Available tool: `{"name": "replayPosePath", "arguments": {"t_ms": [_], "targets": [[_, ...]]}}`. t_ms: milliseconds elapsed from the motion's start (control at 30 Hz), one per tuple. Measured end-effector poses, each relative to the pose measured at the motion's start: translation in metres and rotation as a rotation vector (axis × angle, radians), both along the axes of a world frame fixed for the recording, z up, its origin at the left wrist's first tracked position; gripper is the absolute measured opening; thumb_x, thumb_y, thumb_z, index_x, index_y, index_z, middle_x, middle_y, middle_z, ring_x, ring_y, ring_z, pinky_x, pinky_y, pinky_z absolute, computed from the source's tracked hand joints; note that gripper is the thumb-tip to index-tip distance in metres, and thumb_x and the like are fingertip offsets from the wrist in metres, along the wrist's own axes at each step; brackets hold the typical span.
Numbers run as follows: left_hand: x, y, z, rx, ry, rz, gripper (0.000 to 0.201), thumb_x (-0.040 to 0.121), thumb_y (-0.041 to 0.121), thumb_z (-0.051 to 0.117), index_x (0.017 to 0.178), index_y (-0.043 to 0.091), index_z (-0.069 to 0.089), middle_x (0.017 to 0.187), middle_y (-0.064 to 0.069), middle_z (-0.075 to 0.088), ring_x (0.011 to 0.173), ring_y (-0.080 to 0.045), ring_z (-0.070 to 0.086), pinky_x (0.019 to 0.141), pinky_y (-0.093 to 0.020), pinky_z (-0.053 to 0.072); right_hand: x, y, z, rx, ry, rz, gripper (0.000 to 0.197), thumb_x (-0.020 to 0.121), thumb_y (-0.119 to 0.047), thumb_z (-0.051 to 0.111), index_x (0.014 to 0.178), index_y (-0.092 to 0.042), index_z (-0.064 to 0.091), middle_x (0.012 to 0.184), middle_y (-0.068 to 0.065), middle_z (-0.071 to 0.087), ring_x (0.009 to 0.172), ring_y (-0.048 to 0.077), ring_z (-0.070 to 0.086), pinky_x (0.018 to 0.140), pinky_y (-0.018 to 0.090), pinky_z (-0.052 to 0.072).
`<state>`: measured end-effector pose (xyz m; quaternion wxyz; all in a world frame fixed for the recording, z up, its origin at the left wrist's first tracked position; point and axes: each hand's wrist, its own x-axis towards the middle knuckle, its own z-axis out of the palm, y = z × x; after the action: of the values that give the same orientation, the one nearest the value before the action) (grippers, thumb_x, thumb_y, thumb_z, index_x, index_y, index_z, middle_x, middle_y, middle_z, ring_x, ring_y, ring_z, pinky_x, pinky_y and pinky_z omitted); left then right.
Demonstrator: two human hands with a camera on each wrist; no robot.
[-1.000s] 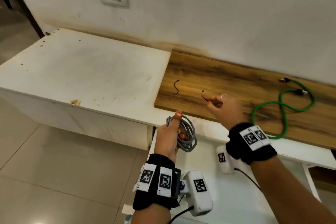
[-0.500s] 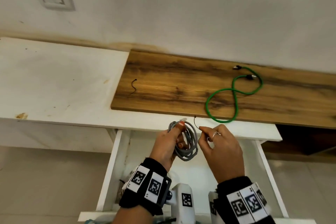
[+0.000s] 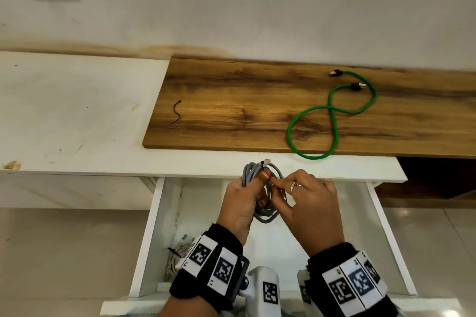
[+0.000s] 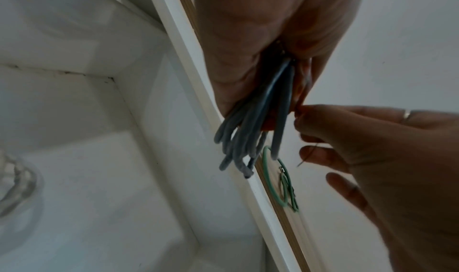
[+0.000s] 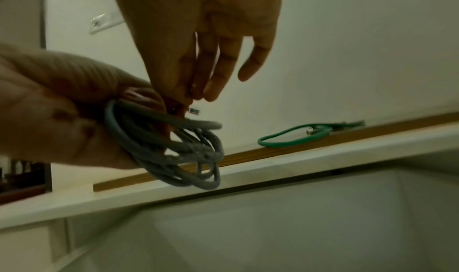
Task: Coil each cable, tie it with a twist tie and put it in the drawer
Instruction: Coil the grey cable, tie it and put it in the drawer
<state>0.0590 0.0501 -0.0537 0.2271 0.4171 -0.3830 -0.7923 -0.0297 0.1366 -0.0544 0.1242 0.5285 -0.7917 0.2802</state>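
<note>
Head view, drawer (image 3: 157, 239): open; one tied pale coil (image 3: 177, 257) inside.
Left hand (image 3: 242, 203): above drawer, grip wrapped round gray cable (image 3: 265, 213) coil.
Right hand (image 3: 309, 203): pinching twist tie (image 4: 308, 156) at coil, not yet wrapped.
Beyond drawer, worktop (image 3: 231, 110): green cable (image 3: 332, 121) uncoiled, spare tie (image 3: 176, 112) waiting.

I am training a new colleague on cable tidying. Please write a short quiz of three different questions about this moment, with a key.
1. True or false: the green cable is already coiled.
2. Which hand grips the grey cable coil? A) left hand B) right hand
3. Fill in: a spare twist tie lies on the ____ board.

Key: 1 false, it lies loose in a figure eight. 2 A; the right hand pinches a thin tie at the coil. 3 wooden.
</note>
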Motion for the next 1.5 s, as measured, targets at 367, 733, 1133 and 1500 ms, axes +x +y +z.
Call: {"name": "replayPosePath", "arguments": {"t_ms": [367,733,1133,1500], "targets": [[0.002,-0.001,0.001,-0.231,0.002,-0.106,0.017,0.092,0.017,0.058,0.076,0.014,0.056,0.047,0.011,0.047,0.046,-0.006,0.043,0.052,-0.023,0.04,0.01,-0.01,0.021,-0.129,-1.387,-0.218,0.014,0.084,-0.009,0.064,0.071,-0.007,0.07,0.061,0.003,0.066,0.05,0.007,0.056,0.049,0.012,0.042],[0.009,-0.002,0.014,-0.324,0.071,-0.317,0.063,0.085,0.026,0.061,0.136,0.033,0.025,0.09,0.004,0.064,0.067,0.0,0.064,0.062,-0.019,0.053,0.009,-0.006,0.019,-0.1,-1.315,-0.317,0.022,0.081,-0.012,0.069,0.06,-0.008,0.065,0.049,0.002,0.058,0.043,0.007,0.049,0.042,0.015,0.036],[0.013,-0.003,0.021,-0.302,0.065,-0.406,0.033,0.095,0.025,0.049,0.124,0.018,0.034,0.048,0.013,0.053,0.045,0.0,0.053,0.068,-0.023,0.054,0.026,-0.009,0.019,-0.357,-1.309,-0.186,0.021,0.086,-0.006,0.063,0.07,-0.013,0.075,0.058,0.001,0.067,0.05,0.003,0.054,0.048,0.016,0.045],[0.018,-0.011,0.016,-0.401,-0.023,-0.313,0.013,0.097,0.025,0.046,0.103,0.018,0.037,0.05,0.012,0.045,0.048,-0.005,0.042,0.05,-0.019,0.039,0.032,-0.013,0.016,-0.197,-1.406,-0.035,0.022,0.095,-0.017,0.051,0.093,-0.017,0.073,0.077,0.006,0.069,0.067,0.013,0.063,0.069,0.038,0.057]]}}
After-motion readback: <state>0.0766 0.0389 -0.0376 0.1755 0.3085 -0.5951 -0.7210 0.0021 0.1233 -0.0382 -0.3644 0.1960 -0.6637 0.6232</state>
